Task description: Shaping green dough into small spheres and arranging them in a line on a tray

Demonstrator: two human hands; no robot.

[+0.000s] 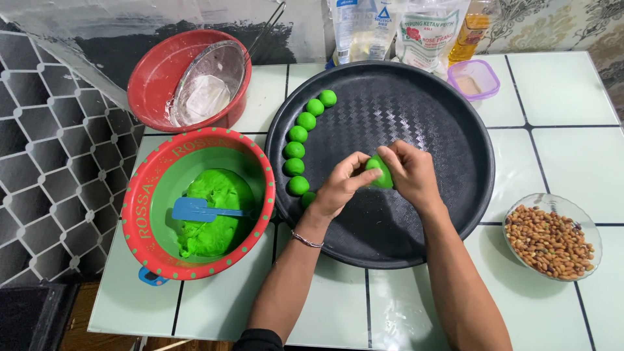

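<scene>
Head view: left hand [341, 185] and right hand [411, 174] both curl closed around one green dough ball [379, 173] above a black tray [448, 130]. Seven finished balls [298, 151] line its left edge; much dough [214, 214] remains in the near-left bowl [146, 195].

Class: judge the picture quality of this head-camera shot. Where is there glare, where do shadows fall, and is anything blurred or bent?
Head view: even light from above; soft sheen on the black tray and the tiled table. Faint shadows lie under the left hand and right hand, which press a dough piece. All is sharp, including the dough balls and peanuts. Table edges splay slightly toward the corners, a wide-lens effect.
</scene>
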